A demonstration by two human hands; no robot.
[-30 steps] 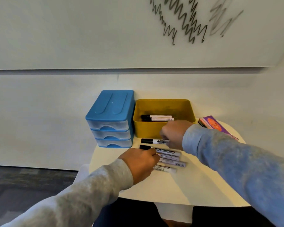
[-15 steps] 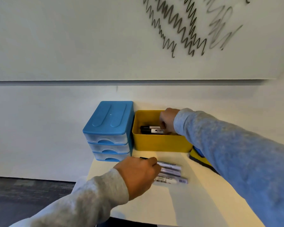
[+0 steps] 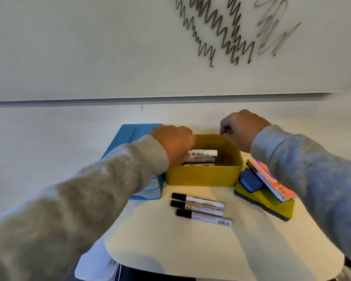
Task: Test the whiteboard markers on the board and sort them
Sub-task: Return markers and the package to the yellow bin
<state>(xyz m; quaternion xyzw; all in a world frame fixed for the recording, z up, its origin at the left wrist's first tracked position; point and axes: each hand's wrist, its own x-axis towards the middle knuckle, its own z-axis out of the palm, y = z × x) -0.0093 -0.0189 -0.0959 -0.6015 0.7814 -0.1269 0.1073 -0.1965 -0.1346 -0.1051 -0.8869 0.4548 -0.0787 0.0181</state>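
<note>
Smooth, faintly glossy whiteboard (image 3: 89, 47) up top, its black scribbles (image 3: 221, 31) looking dry and matt. The yellow bin (image 3: 203, 176) reads as matt plastic — the blue drawer unit (image 3: 134, 132) beside it is smooth plastic with a soft sheen. Markers on the table (image 3: 201, 209) have glossy plastic barrels, printed labels, black caps. The table (image 3: 170, 250) is matt cream and smooth. The eraser (image 3: 265, 203) looks like foam — dark felt underneath. Both sleeves (image 3: 79, 199) are soft, fuzzy knit cloth.

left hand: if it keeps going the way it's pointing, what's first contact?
Likely the markers in the bin. The left hand points right and down into the yellow bin, with its fingertips seemingly at the top marker already. Depth is unclear, so contact can't be confirmed.
</note>
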